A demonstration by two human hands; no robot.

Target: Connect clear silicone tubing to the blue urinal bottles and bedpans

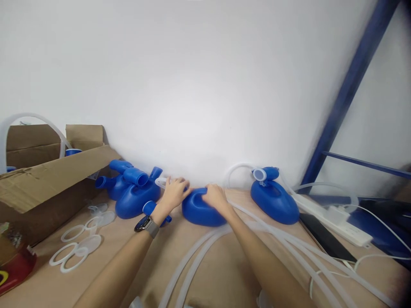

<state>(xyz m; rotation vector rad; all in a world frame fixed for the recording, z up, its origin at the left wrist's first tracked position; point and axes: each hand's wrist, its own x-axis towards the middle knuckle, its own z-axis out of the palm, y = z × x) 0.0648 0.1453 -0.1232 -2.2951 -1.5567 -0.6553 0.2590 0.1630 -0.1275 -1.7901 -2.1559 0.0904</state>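
Observation:
My left hand (175,192) and my right hand (214,196) both rest on a blue plastic jug (201,210) lying near the wall on the brown table (224,265). The left hand, with a watch on its wrist, covers the jug's neck end, where a clear tube end (161,182) shows. The right hand's fingers curl over the jug's top. Both hands are closed round the jug. Two more blue jugs (133,190) lie to the left, and another blue jug (274,199) with a capped spout sits to the right.
An open cardboard box (48,179) stands at the left. White rings and clear lids (78,246) lie before it. Clear tubes (199,252) run across the table. A white power strip (334,220), a dark flat slab (326,237) and a blue metal frame (346,94) are at the right.

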